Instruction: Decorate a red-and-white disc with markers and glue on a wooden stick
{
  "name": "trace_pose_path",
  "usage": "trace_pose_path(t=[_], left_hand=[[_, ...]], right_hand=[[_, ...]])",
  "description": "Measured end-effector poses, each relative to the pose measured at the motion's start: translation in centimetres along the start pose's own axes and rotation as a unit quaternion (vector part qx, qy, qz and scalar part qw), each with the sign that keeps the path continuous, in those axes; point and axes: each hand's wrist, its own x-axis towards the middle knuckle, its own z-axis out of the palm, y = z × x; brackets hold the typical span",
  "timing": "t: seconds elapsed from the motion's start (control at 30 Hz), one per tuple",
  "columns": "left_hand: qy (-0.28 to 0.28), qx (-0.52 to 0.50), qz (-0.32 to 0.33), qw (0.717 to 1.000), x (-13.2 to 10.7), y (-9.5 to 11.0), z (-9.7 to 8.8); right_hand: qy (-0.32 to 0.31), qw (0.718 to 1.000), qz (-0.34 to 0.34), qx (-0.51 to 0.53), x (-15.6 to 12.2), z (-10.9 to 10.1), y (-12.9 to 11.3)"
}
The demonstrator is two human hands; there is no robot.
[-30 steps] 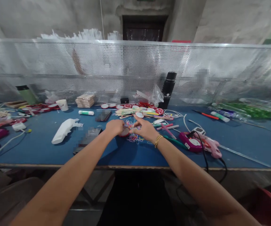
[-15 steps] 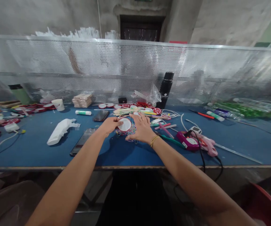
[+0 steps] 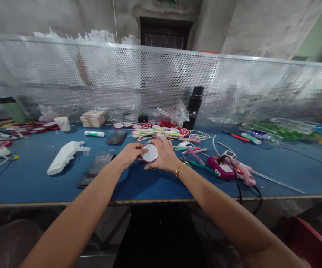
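A white round disc with a red rim (image 3: 150, 153) is held up just above the table's near middle, its flat face toward me. My left hand (image 3: 130, 154) pinches its left edge between thumb and fingers. Around the right side of the disc curls my right hand (image 3: 166, 155), fingers along the top and thumb below, touching it. This wrist wears a gold bracelet (image 3: 179, 169). The tangled coloured threads beneath the disc are mostly hidden by the hands. Behind them lies a bundle of thin wooden sticks (image 3: 145, 132).
Pens (image 3: 194, 150), green-handled pliers (image 3: 202, 168), a purple device (image 3: 221, 169) and a pink glue gun (image 3: 246, 175) lie to the right. On the left are phones (image 3: 99, 167), a crumpled white piece (image 3: 66, 156) and a paper cup (image 3: 63, 123). A black bottle (image 3: 195, 106) stands behind.
My right hand has closed in around the disc, having been apart from its right edge. The threads under it are now more covered. The view has shifted slightly right.
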Motion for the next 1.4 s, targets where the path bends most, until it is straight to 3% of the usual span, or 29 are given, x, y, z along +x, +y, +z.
trace_pose_path(t=[0.27,0.47,0.7,0.8,0.93,1.0,1.07,1.17,1.27,1.4], left_hand=[[-0.009,0.016,0.002,1.0,0.2,-0.4,0.1],[0.005,-0.038,-0.034,0.999,0.1,-0.2,0.2],[0.042,-0.135,-0.064,0.988,0.3,0.1,0.1],[0.076,-0.164,-0.062,0.981,0.4,0.3,0.1],[0.118,-0.196,-0.036,0.973,0.5,0.4,0.1],[0.138,-0.201,-0.026,0.97,0.6,0.4,0.0],[0.137,-0.18,-0.018,0.974,0.6,0.3,0.0],[0.11,-0.112,0.01,0.988,0.6,-0.1,0.1],[0.084,-0.053,0.056,0.994,0.7,-0.7,0.2],[0.066,0.014,0.14,0.988,1.0,-1.1,0.0]], right_hand=[[0.012,0.999,-0.017,0.032,0.1,0.0,-0.1],[0.036,0.997,0.013,0.061,0.0,-0.1,-0.4],[0.061,0.967,0.064,0.237,0.5,0.9,-0.2],[0.056,0.915,0.106,0.385,0.6,1.3,-0.3],[0.003,0.754,0.268,0.599,0.2,1.2,-0.3],[-0.001,0.714,0.327,0.618,0.0,0.9,-0.2],[0.02,0.726,0.337,0.599,0.1,0.7,0.0],[0.064,0.797,0.295,0.523,0.4,0.6,0.1],[0.061,0.868,0.225,0.438,0.5,0.6,0.3],[0.042,0.912,0.159,0.376,0.4,0.5,0.5]])
